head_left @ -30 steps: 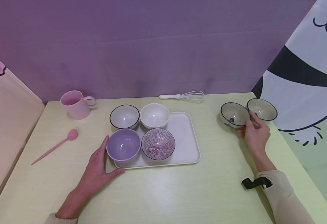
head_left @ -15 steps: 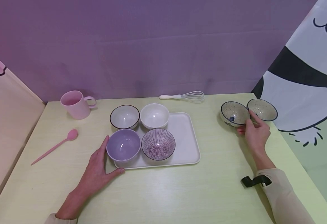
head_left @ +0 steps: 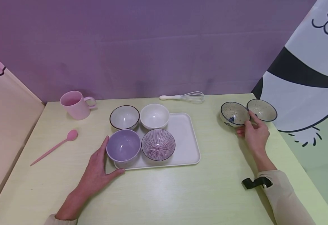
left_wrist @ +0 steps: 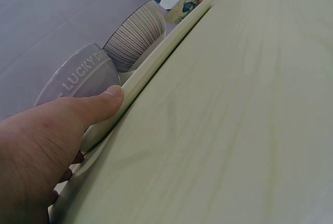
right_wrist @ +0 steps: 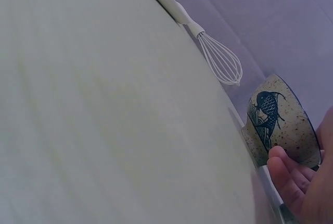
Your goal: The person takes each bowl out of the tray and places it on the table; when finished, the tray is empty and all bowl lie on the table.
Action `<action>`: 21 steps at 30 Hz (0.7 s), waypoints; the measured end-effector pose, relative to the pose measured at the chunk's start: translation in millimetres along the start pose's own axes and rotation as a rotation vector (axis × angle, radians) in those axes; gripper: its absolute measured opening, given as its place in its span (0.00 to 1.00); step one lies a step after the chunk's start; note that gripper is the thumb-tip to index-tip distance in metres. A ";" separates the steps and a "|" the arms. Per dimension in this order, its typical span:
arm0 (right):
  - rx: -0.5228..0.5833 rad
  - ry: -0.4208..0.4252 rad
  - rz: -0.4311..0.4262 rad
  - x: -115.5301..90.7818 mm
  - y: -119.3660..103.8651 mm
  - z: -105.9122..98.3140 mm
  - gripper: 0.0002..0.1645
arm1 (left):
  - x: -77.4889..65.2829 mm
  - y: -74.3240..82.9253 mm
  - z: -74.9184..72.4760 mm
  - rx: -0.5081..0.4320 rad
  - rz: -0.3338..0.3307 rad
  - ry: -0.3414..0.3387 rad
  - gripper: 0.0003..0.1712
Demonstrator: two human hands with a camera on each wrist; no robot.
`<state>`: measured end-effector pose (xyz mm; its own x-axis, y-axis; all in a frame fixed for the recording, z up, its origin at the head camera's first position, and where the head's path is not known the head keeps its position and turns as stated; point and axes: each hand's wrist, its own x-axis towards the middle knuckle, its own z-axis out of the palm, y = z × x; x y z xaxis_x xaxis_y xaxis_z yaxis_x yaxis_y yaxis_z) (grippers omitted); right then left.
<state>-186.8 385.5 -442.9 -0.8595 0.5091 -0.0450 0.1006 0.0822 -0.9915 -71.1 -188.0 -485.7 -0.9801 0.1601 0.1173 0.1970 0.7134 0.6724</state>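
My left hand (head_left: 96, 168) rests at the near left corner of the white tray (head_left: 186, 137), thumb along its front edge, fingers spread beside the lilac bowl (head_left: 124, 147). In the left wrist view raised letters show on that bowl (left_wrist: 86, 75). Beside it stands a purple-striped bowl (head_left: 159, 145); a dark-rimmed white bowl (head_left: 125, 117) and a plain white bowl (head_left: 155, 116) are behind. At right, my right hand (head_left: 256, 134) grips a speckled bowl (head_left: 234, 113) by its near right side; a blue fish decorates it in the right wrist view. A second speckled bowl (head_left: 263, 110) sits just behind.
A pink mug (head_left: 76, 104) stands at the back left, with a pink spoon (head_left: 60, 145) lying in front of it. Along the back edge lies a whisk (head_left: 182, 97). Purple cloth (head_left: 152, 47) rises behind the table.
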 end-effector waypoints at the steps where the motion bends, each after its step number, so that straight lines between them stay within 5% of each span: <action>1: -0.010 -0.006 -0.001 0.0 0.4 -0.2 0.35 | -0.1 -0.2 0.0 0.000 -0.001 -0.001 0.79; 12: -0.163 -0.065 -0.091 -1.3 5.0 -3.8 0.35 | 0.5 0.0 -1.1 -0.013 0.010 0.009 0.79; 21: -0.097 -0.118 -0.076 -1.4 3.4 -6.3 0.37 | 0.0 0.1 -0.6 -0.010 -0.006 0.003 0.79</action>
<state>-182.1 390.4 -445.4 -0.9189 0.3944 0.0095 0.0762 0.2013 -0.9766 -71.1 -188.3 -485.2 -0.9813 0.1541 0.1155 0.1911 0.7072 0.6807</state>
